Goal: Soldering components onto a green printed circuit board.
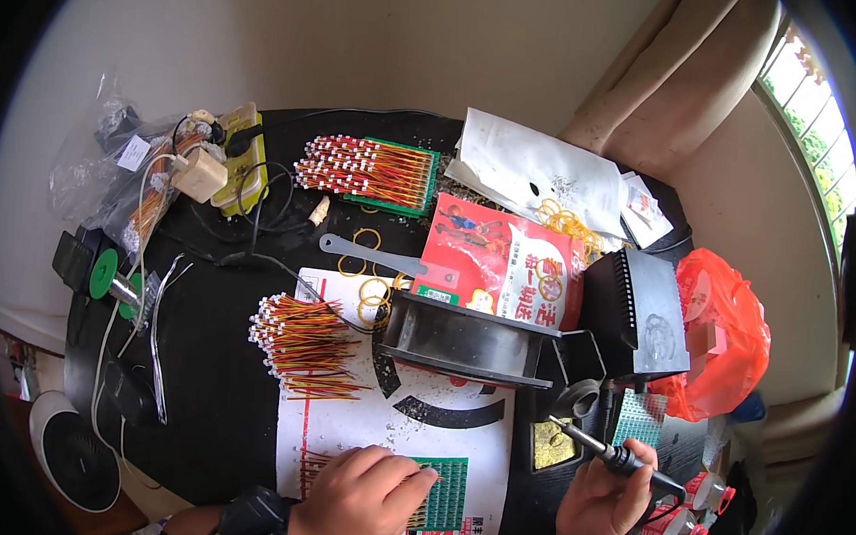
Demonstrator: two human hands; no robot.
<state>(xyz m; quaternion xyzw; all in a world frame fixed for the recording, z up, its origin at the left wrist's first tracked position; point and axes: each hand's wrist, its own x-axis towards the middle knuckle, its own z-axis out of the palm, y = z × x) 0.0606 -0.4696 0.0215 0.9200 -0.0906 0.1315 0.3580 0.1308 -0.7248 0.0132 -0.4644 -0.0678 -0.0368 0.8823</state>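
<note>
left hand (368,497) over board (450,490) at lower centre, right hand (604,505) around soldering iron (621,456) at lower right, wires (303,348) partly on paper (338,425) left of centre, spool (102,275) at left, bag (738,344) right of box (660,323)

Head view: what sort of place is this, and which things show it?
Probably a soldering workspace, perhaps at home: a soldering iron in the right hand, a green circuit board by the left hand, and a curtain.

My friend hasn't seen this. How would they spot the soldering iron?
Start at the black table and go to its lower right, where the person's right hand is. That hand holds the soldering iron, a pen-like tool. Unlike the bulky black box beyond it, it's slim, with a metal tip.
</note>
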